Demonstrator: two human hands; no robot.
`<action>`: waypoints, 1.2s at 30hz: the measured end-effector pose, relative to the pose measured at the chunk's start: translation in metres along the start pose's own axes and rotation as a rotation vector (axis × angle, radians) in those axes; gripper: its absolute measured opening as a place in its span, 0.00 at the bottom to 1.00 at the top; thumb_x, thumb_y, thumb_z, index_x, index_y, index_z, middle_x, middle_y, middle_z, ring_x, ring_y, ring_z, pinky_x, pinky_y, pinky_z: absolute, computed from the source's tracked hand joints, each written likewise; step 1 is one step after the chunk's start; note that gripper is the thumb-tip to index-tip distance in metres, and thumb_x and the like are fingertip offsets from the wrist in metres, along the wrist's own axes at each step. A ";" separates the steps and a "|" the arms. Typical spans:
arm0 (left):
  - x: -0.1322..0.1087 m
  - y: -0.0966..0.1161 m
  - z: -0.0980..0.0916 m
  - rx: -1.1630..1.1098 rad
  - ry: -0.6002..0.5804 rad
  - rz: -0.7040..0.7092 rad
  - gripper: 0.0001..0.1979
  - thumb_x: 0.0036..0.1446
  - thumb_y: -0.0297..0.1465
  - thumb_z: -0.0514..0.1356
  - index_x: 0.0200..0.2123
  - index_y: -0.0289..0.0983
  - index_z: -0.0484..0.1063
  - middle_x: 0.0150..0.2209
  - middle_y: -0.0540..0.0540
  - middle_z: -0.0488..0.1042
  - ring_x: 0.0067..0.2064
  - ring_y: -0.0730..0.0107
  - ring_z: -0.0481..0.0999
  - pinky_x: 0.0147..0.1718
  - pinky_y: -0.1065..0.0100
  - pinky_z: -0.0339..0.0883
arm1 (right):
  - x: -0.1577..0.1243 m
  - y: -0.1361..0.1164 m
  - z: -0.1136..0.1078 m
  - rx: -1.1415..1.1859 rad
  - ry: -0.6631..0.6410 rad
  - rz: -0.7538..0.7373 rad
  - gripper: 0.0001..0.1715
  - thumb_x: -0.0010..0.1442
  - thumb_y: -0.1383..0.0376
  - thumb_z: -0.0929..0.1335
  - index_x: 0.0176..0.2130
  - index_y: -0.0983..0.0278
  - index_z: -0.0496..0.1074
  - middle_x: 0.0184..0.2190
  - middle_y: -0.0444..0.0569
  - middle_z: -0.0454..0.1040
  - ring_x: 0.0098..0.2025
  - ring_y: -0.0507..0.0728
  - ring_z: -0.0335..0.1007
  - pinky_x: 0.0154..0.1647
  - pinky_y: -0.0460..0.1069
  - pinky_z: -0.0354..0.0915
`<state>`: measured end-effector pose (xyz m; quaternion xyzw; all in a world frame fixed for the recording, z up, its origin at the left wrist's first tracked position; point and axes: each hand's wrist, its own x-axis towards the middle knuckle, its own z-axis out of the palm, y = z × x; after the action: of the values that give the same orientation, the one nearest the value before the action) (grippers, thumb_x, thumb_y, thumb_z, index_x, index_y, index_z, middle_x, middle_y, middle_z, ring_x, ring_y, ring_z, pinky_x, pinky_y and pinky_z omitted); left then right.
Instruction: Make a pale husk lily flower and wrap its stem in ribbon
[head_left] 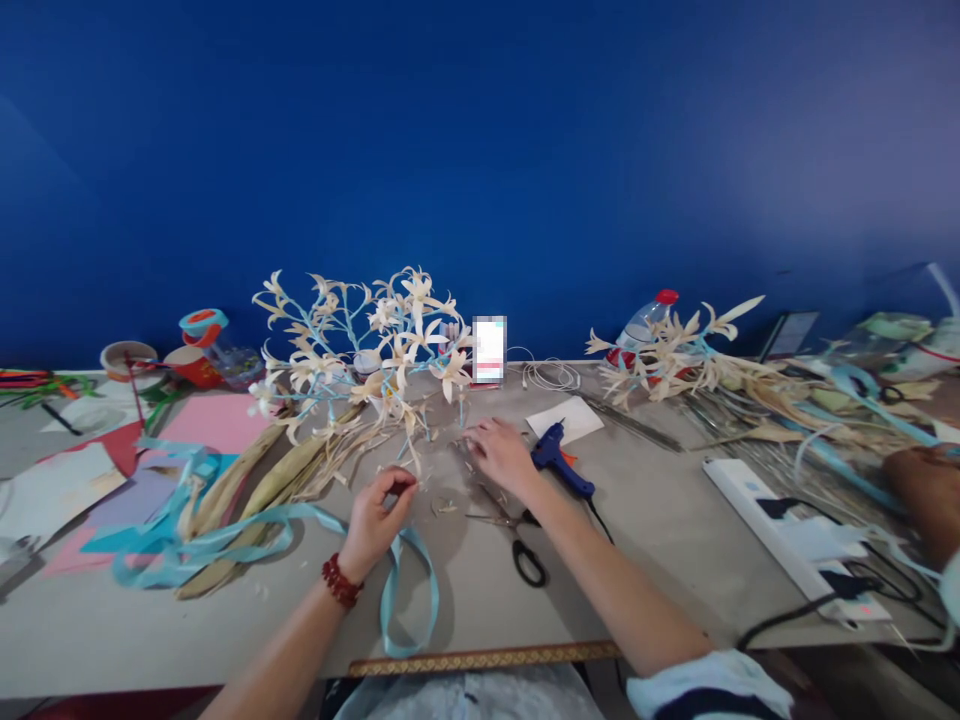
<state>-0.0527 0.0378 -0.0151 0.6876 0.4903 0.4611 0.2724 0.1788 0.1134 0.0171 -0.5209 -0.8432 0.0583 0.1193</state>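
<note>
Ribbon (420, 585), light blue: lies on table (660, 560) front-centre, one loop reaching near edge, rest trailing off to L over husks (255, 490).
L hand (379, 518): just above ribbon, thumb pinched tight to fingertips. Whether the pinch has the ribbon or a small scrap: cannot tell. Bead bracelet (341, 582) on wrist.
R hand (501, 455): palm down on table, fingers loose and spread, gripping nothing; tips among husk scraps (444, 505) at foot of flower branch (360, 345).
Scissors (517, 540) lie just below R wrist, partly under forearm. Glue gun (559, 462), blue, just R of that hand, nozzle on white card (577, 412).
Behind: phone (489, 348) upright, wire coil (551, 375), bottle (643, 322) w/ red cap behind 2nd flower bunch (675, 360).
Far L: coloured paper (202, 425), tape rolls (129, 358). Far R: power strip (780, 525); another person's arm (926, 495) at edge.
</note>
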 end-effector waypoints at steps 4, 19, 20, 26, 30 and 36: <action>0.002 0.003 -0.002 -0.040 -0.029 -0.023 0.04 0.59 0.30 0.58 0.35 0.36 0.72 0.34 0.45 0.74 0.35 0.68 0.73 0.36 0.68 0.67 | -0.028 0.000 -0.018 0.016 0.032 0.043 0.11 0.64 0.67 0.63 0.41 0.63 0.75 0.40 0.52 0.75 0.44 0.58 0.70 0.47 0.50 0.61; 0.002 0.048 -0.008 -0.546 -0.265 -0.430 0.08 0.52 0.34 0.65 0.31 0.36 0.71 0.26 0.51 0.71 0.29 0.73 0.69 0.30 0.72 0.62 | -0.163 -0.004 -0.008 -0.093 0.092 0.194 0.25 0.54 0.61 0.73 0.50 0.67 0.69 0.49 0.59 0.70 0.49 0.67 0.67 0.49 0.59 0.66; 0.002 0.051 -0.008 -0.557 -0.270 -0.437 0.09 0.52 0.34 0.65 0.31 0.36 0.71 0.25 0.51 0.71 0.29 0.73 0.69 0.31 0.72 0.62 | -0.162 -0.005 -0.009 -0.095 0.078 0.201 0.22 0.54 0.61 0.73 0.47 0.66 0.71 0.48 0.59 0.71 0.48 0.67 0.68 0.48 0.59 0.67; -0.001 0.059 -0.010 -0.640 -0.236 -0.511 0.09 0.53 0.34 0.65 0.32 0.36 0.71 0.27 0.51 0.71 0.30 0.74 0.70 0.32 0.72 0.63 | -0.158 -0.008 -0.016 -0.077 -0.009 0.227 0.08 0.56 0.66 0.71 0.38 0.63 0.73 0.41 0.55 0.73 0.43 0.64 0.71 0.43 0.55 0.68; -0.004 0.060 -0.005 -0.702 -0.158 -0.548 0.08 0.52 0.33 0.66 0.31 0.36 0.71 0.27 0.52 0.70 0.30 0.75 0.70 0.32 0.73 0.63 | -0.160 -0.004 -0.015 0.003 -0.054 0.306 0.06 0.58 0.68 0.67 0.37 0.63 0.73 0.38 0.52 0.75 0.39 0.62 0.74 0.39 0.54 0.68; -0.006 0.064 0.008 -0.749 -0.127 -0.563 0.08 0.52 0.34 0.65 0.31 0.36 0.71 0.27 0.50 0.71 0.29 0.73 0.71 0.33 0.70 0.65 | -0.164 0.007 -0.012 0.491 -0.024 0.438 0.10 0.59 0.58 0.66 0.39 0.61 0.71 0.28 0.47 0.76 0.29 0.58 0.73 0.31 0.51 0.67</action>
<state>-0.0189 0.0094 0.0320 0.4090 0.4400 0.4716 0.6456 0.2588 -0.0301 0.0041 -0.6447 -0.6733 0.2903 0.2161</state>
